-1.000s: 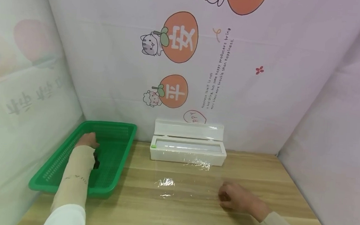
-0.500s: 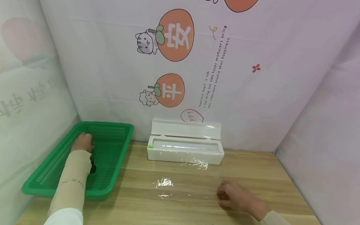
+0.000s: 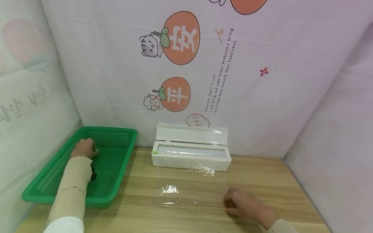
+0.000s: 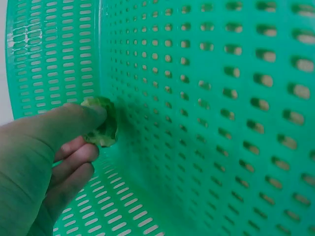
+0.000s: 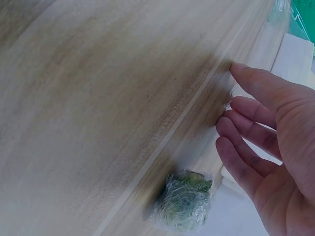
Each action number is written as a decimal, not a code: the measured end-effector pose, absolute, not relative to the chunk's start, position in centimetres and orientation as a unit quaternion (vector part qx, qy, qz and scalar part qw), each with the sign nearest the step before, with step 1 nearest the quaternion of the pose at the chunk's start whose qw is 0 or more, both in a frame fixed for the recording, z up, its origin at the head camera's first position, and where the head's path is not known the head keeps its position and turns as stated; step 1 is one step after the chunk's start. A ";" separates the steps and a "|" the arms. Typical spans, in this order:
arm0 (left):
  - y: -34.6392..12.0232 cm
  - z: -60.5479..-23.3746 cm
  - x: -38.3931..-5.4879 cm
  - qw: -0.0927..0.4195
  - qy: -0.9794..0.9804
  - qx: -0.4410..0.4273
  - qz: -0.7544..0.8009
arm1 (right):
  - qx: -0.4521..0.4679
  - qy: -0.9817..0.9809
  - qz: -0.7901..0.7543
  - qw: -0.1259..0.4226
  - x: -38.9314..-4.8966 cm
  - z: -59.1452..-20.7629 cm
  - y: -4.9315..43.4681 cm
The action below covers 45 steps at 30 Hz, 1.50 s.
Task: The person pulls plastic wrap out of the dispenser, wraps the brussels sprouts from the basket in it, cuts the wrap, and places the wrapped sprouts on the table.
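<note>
My left hand (image 3: 82, 149) is down inside the green basket (image 3: 125, 164), pinching a small piece of green vegetable (image 4: 109, 130) between thumb and fingers. The piece is ragged, with pale edges, close to the basket's perforated surface. On the wooden table, a clear sheet of cling film (image 3: 169, 190) stretches forward from a white cling film dispenser (image 3: 191, 162). My right hand (image 3: 246, 205) rests at the film's right near corner, fingers loosely bent and thumb apart. In the right wrist view, a film-wrapped green bundle (image 5: 183, 201) lies on the table below that hand; the head view does not show it.
The dispenser stands against the back wall, its lid (image 3: 191, 134) raised, with a small light-green tab (image 3: 155, 152) at its left end. Printed white cloth walls (image 3: 246, 99) enclose the table (image 3: 172, 227) at the back and both sides. The basket fills the left side.
The green vegetable piece now shows at my left fingertips, where earlier it was hidden. The left hand has shifted slightly within the basket. My right hand and the film stay put.
</note>
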<state>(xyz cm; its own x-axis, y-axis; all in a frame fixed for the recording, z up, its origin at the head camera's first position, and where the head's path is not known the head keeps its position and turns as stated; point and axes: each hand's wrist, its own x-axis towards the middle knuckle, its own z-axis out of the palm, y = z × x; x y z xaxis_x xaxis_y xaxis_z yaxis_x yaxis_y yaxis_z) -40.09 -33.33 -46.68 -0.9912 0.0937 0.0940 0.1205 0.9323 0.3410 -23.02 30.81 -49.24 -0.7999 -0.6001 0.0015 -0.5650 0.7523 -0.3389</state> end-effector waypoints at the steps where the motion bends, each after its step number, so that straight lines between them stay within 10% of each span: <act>1: -33.4 -46.5 -40.0 0.037 -0.982 -0.059 -0.175 | -0.313 0.934 -0.163 0.053 -23.0 -49.3 30.7; 24: -28.4 -39.1 -37.0 0.120 -0.950 -0.275 -0.089 | -0.339 0.926 -0.160 0.037 -23.2 -49.7 30.8; 45: -12.0 -37.2 -29.6 0.155 -0.918 -0.348 -0.109 | -0.340 0.927 -0.154 0.029 -23.0 -49.6 30.7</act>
